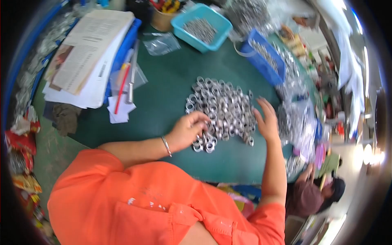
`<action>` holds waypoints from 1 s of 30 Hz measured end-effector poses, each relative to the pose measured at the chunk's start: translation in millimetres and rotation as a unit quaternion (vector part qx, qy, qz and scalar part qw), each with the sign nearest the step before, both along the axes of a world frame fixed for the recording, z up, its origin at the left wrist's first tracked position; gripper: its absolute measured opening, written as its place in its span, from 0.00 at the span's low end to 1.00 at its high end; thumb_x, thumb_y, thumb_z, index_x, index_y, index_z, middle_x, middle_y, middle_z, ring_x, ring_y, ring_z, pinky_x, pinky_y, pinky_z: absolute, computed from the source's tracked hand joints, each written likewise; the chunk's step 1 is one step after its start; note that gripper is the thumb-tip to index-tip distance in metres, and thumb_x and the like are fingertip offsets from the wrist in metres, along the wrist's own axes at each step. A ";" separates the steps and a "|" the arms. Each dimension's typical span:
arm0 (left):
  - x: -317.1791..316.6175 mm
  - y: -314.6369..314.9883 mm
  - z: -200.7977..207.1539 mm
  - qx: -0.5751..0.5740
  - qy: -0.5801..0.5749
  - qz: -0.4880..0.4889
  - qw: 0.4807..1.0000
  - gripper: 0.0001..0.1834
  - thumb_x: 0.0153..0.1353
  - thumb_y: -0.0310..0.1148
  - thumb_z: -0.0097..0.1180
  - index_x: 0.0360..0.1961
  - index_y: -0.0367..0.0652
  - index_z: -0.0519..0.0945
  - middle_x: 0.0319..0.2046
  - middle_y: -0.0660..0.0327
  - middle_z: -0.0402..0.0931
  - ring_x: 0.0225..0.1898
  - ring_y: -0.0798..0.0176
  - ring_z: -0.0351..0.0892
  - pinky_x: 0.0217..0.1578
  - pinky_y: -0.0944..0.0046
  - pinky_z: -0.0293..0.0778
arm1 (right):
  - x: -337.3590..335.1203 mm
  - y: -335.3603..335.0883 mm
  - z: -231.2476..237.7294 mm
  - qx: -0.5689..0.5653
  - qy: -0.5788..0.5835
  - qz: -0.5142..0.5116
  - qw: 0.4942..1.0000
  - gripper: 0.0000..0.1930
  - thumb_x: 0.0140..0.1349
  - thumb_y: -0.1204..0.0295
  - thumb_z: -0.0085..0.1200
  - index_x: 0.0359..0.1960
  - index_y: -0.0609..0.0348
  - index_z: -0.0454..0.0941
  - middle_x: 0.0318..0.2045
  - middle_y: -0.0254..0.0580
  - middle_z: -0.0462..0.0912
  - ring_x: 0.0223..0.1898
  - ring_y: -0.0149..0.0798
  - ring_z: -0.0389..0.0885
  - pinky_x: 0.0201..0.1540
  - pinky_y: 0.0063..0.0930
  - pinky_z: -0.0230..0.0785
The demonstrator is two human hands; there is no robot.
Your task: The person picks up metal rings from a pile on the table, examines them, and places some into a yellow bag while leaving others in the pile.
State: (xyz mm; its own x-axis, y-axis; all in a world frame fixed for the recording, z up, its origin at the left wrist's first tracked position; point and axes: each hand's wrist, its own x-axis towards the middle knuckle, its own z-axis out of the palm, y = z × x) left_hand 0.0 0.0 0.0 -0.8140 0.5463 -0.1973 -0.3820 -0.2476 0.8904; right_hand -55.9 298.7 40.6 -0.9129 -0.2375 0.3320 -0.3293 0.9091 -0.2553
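A heap of small silvery metal rings (222,107) is spread over the green tabletop in front of me. My left hand (187,131), with a bangle on its wrist, rests at the heap's near left edge. Its fingers are loosely curved and apart over the rings, and the fingertips partly hide the ones they touch. A few rings (206,145) lie just beyond these fingertips, at the near side of the heap. Along the heap's right edge, my right hand (267,120) is open, thumb and fingers spread, with no ring seen in it.
At the back stands a turquoise basin (202,28) of small metal parts. A blue bin (263,57) with more parts sits back right, beside clear plastic bags (300,126). Papers (87,57) and a red pen (121,92) lie left. Another person (308,196) is at right.
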 end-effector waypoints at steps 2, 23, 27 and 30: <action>-1.0 -15.0 14.4 -0.073 -0.007 -0.005 0.997 0.10 0.62 0.22 0.42 0.43 0.39 0.72 0.32 0.64 0.72 0.25 0.77 0.67 0.23 0.76 0.66 | 23.4 -5.2 -38.9 -0.072 -0.008 -0.095 0.993 0.22 0.57 0.65 0.52 0.52 0.62 0.70 0.54 0.56 0.69 0.55 0.55 0.67 0.58 0.42 0.57; 8.7 31.8 -11.1 -0.108 0.138 -0.003 0.984 0.11 0.62 0.23 0.43 0.46 0.37 0.69 0.34 0.62 0.74 0.26 0.76 0.70 0.28 0.76 0.68 | 80.7 1.3 -45.1 -0.109 0.063 -0.290 0.949 0.05 0.50 0.75 0.55 0.29 0.60 0.77 0.34 0.48 0.77 0.37 0.51 0.76 0.41 0.38 0.69; 7.5 29.2 -10.9 -0.112 0.138 -0.018 0.984 0.09 0.61 0.24 0.47 0.43 0.37 0.71 0.33 0.64 0.74 0.26 0.78 0.69 0.27 0.77 0.67 | 90.0 31.9 -49.3 -0.150 -0.081 -0.412 0.895 0.05 0.50 0.77 0.55 0.30 0.63 0.76 0.31 0.49 0.75 0.38 0.51 0.75 0.42 0.37 0.68; 7.6 29.8 -5.3 -0.128 0.149 -0.010 0.981 0.08 0.59 0.24 0.50 0.41 0.37 0.73 0.32 0.65 0.74 0.27 0.78 0.69 0.28 0.77 0.67 | 96.7 36.0 -56.7 -0.135 -0.060 -0.416 0.897 0.07 0.50 0.78 0.55 0.31 0.64 0.76 0.34 0.49 0.74 0.40 0.50 0.74 0.43 0.37 0.68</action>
